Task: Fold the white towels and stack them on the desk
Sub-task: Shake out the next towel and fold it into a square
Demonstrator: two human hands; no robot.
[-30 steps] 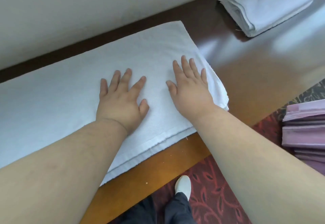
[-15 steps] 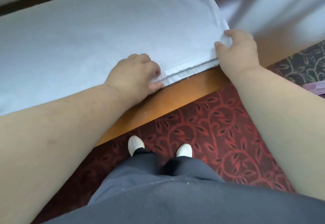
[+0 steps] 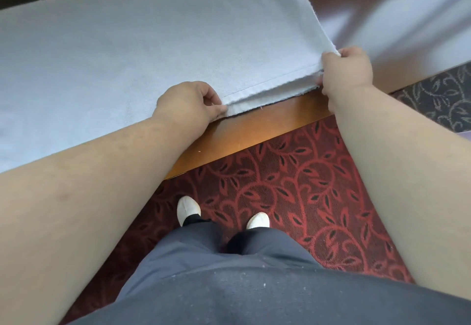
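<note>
The long white terry towel (image 3: 153,44), already doubled, lies flat along the glossy brown wooden desk (image 3: 254,126), and a clean next fold probably means lifting both layers together with edges matched. The left hand (image 3: 188,104) pinches the towel's near hem with curled fingers. The right hand (image 3: 344,72) grips the towel's near right corner.

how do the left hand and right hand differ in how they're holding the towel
The left hand grips the white towel partway along its near edge; the right hand grips its near right corner. The left hand sits closer to the person, the right farther. Both are curled round the towel's layered edge.
</note>
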